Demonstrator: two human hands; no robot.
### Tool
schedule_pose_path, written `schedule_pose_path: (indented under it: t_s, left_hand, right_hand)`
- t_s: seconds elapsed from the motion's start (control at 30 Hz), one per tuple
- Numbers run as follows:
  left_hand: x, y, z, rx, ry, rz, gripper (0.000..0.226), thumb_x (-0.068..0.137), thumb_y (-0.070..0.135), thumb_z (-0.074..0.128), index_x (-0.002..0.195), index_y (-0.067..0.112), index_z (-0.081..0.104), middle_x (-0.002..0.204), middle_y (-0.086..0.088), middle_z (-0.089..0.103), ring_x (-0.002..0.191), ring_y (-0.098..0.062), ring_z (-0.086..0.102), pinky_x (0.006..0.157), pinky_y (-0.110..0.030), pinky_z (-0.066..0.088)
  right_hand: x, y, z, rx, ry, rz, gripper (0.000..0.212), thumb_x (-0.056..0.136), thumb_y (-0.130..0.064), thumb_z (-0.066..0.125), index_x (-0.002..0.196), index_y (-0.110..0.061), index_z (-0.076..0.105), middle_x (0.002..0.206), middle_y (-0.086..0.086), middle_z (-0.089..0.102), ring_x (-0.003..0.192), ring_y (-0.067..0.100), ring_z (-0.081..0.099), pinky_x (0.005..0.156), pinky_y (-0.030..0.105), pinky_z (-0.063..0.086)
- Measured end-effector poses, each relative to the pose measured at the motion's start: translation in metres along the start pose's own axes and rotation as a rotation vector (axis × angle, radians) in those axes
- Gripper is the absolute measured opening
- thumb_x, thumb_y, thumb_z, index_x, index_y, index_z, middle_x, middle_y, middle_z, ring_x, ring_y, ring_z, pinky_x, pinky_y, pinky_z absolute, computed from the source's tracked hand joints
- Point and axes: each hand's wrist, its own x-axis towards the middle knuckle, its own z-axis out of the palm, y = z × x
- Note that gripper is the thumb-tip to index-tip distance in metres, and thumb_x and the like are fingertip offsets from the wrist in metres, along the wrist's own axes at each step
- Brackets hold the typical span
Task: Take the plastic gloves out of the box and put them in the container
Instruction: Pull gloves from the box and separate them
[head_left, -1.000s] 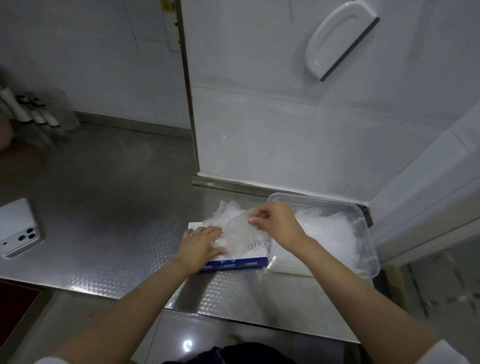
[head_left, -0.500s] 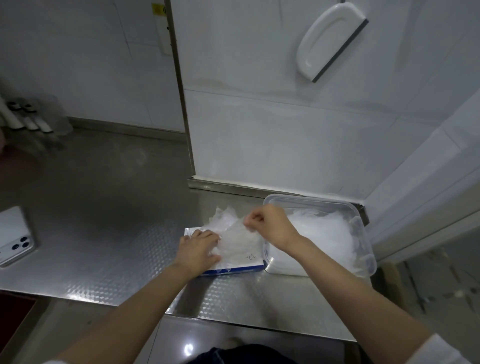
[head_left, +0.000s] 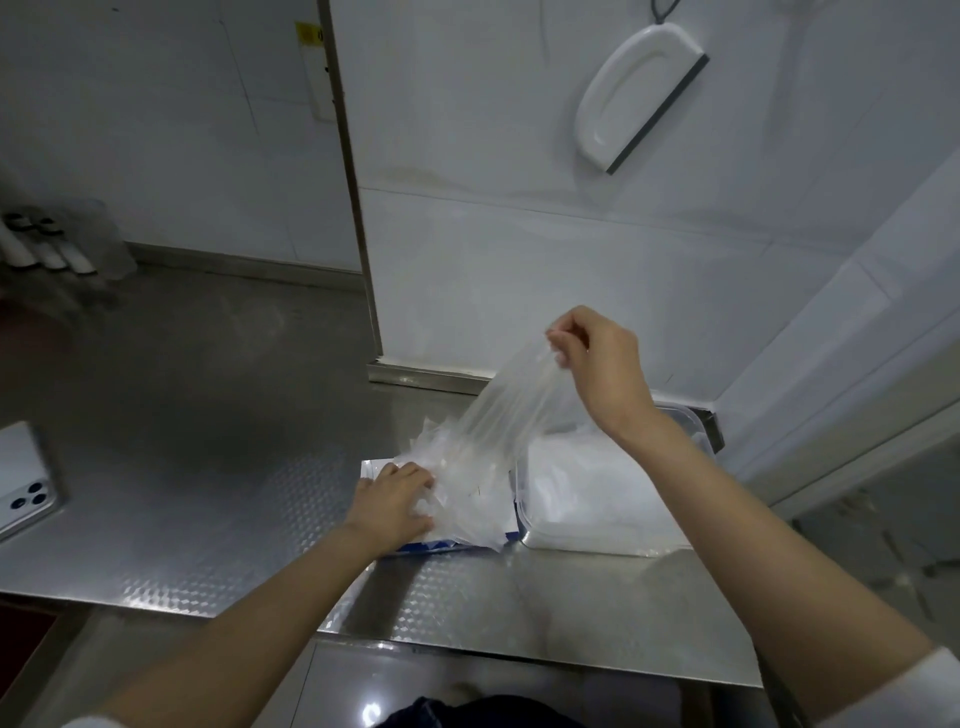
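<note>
Clear plastic now stretches in a taut, creased band between your two hands, where a second ago it lay bunched low on the box. Your right hand has risen from the top of the pile to well above the counter, its grip pinching the upper end of a sheaf of gloves between fingertips and thumb. The lower end of that sheaf is still caught in the loose heap on the box. It has lifted but has not yet come free.

Your left hand has stayed where it was. Its fingers lie spread and fairly flat, pressing the heap and the box down near the counter's front edge. That hold looks to be what lets the sheaf draw out without dragging the box along.

The container sits at the right end of the counter, touching or just beside the box, already holding a deep white mound of gloves. The stretched band hangs over its near left corner.

For the task, this is mid-transfer: one more batch is raised and nearly separated. I'd judge the remaining move to be short, a little more pull to clear the heap, then across to the right and down into the container. Watch for loose gloves trailing out with the batch.
</note>
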Motion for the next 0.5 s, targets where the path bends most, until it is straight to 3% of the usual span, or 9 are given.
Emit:
schedule_pose_path:
  t_s: [0.1,0.17,0.27,0.37,0.43,0.5]
  left_hand:
    - [0.004,0.001,-0.018,0.037,-0.161,0.023,0.055,0.084,0.034,0.063,0.134,0.027,0.04,0.14,0.007,0.042,0.129,-0.017,0.038,0.107,-0.038,0.029]
    - [0.008,0.007,-0.042,-0.022,-0.169,0.037,0.059,0.086,0.033,0.064,0.138,0.027,0.038,0.14,0.006,0.044,0.129,-0.018,0.041,0.11,-0.042,0.026]
    - [0.011,0.023,-0.082,-0.366,0.029,0.136,0.073,0.082,0.029,0.071,0.143,0.02,0.032,0.142,0.005,0.041,0.125,-0.014,0.042,0.105,-0.03,0.033]
    - [0.004,0.053,-0.117,-0.718,0.016,0.316,0.09,0.071,0.04,0.079,0.144,0.027,0.028,0.143,0.017,0.031,0.132,-0.002,0.033,0.107,-0.022,0.03]
    - [0.002,0.069,-0.126,-0.74,-0.016,0.403,0.072,0.067,0.046,0.079,0.128,0.033,0.044,0.134,0.015,0.048,0.123,-0.001,0.045,0.102,-0.023,0.039]
    - [0.003,0.08,-0.127,-0.773,-0.001,0.416,0.037,0.075,0.03,0.077,0.109,0.026,0.061,0.11,0.004,0.065,0.103,-0.008,0.061,0.09,-0.026,0.047]
  right_hand:
    - [-0.001,-0.001,-0.006,-0.032,-0.08,-0.036,0.019,0.09,0.001,0.052,0.077,-0.011,0.057,0.072,0.0,0.057,0.063,0.011,0.053,0.06,0.017,0.047]
    - [-0.003,-0.004,-0.011,-0.041,-0.164,-0.041,0.019,0.091,0.0,0.05,0.078,-0.011,0.058,0.077,0.001,0.058,0.064,0.006,0.052,0.058,0.011,0.045]
    - [-0.005,-0.01,-0.019,-0.098,-0.303,-0.096,0.016,0.091,-0.001,0.051,0.082,-0.009,0.061,0.078,-0.001,0.059,0.06,-0.002,0.052,0.059,0.009,0.043]
    - [-0.006,-0.021,-0.023,-0.089,-0.442,-0.144,0.013,0.09,-0.003,0.055,0.081,-0.009,0.063,0.074,-0.005,0.06,0.059,-0.005,0.053,0.061,0.009,0.043]
    - [-0.008,-0.027,-0.023,-0.029,-0.537,-0.146,0.01,0.089,-0.005,0.059,0.081,-0.007,0.066,0.07,-0.011,0.061,0.057,-0.004,0.054,0.06,0.009,0.043]
    - [-0.008,-0.029,-0.025,0.071,-0.548,-0.135,0.016,0.089,-0.004,0.06,0.079,-0.015,0.065,0.064,-0.016,0.062,0.058,-0.004,0.055,0.061,0.012,0.045]
